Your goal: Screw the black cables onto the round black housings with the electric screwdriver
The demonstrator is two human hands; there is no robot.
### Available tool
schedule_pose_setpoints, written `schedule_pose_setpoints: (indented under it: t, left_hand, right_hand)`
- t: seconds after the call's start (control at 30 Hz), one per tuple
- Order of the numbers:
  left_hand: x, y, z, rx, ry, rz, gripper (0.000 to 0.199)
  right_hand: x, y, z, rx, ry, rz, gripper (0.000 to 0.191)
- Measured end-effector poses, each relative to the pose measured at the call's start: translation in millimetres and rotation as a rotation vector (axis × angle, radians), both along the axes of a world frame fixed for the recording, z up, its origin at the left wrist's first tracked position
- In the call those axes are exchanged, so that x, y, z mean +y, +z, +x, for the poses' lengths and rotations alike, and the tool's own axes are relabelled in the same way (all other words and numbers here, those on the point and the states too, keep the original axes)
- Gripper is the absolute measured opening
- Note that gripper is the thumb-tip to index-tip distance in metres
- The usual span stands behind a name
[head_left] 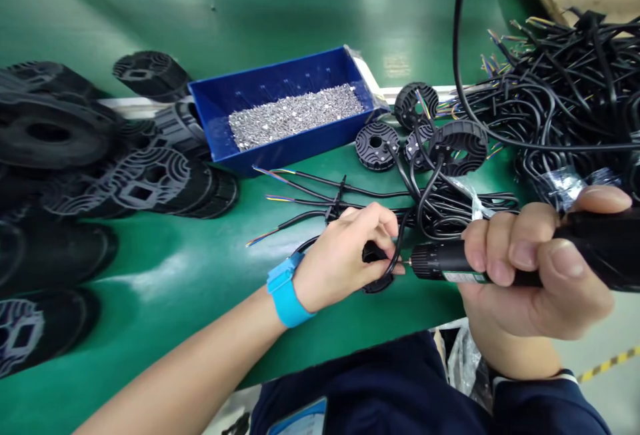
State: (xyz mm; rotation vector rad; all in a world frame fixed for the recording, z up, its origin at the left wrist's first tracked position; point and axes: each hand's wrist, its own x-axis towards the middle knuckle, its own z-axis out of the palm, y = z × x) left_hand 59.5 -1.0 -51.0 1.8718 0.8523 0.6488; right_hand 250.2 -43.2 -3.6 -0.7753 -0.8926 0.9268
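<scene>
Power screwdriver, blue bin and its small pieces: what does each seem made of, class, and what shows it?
Power screwdriver: body probably satin black plastic; dull sheen, moulded-looking ribs. Blue bin: likely smooth plastic; even colour, soft sheen. Small pieces: apparently bare metal; bright silvery glints.

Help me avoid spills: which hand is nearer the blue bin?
Left. The left hand is on the near side of the blue bin; the right hand, holding the screwdriver, is farther to the right.

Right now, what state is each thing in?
Left hand, holding the black part
Black part, partly hidden
Right hand, closed around the screwdriver
Screwdriver, pointed toward black part, spinning unclear
Blue bin, open, partly filled with metal pieces
Cable pile, tangled, coloured wire ends exposed
Left-side black discs, some stacked
Blue wristband, fastened
</scene>
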Motion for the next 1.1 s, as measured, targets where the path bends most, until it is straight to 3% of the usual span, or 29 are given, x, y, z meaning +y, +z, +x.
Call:
schedule_pose_setpoints:
  t: [0.2, 0.4, 0.77, 0.87, 0.97, 1.1]
  left_hand:
    - [-1, -0.5, -1, -0.038, -0.014, -0.076, 0.041]
    - [-1, -0.3, -3, -0.034, -0.002, -0.12, 0.037]
    - [2, 2.1, -4, 0.079, -0.032, -0.007, 0.028]
    - [2, 0.9, -3, 0.068, -0.045, -0.001, 0.027]
    - [3, 1.5, -5, 0.052, -0.066, 0.011, 0.026]
    - [6, 4.6, -14, 0.051, -0.149, 0.023, 0.018]
  right_hand:
    - [-8, 2.7, 4, 0.092, 0.021, -0.012, 0.03]
    - [-6, -1.2, 1, 0.041, 0.044, 0.03, 0.031]
    - [-15, 3.9, 0, 0.038, 0.038, -0.075, 0.032]
    - [-9, 4.6, -3, -0.009, 0.039, -0.013, 0.031]
    - [1, 7.6, -6, -0.122, 0.086, 0.08, 0.014]
    - [9, 12.4, -8, -0.223, 0.101, 0.102, 0.036]
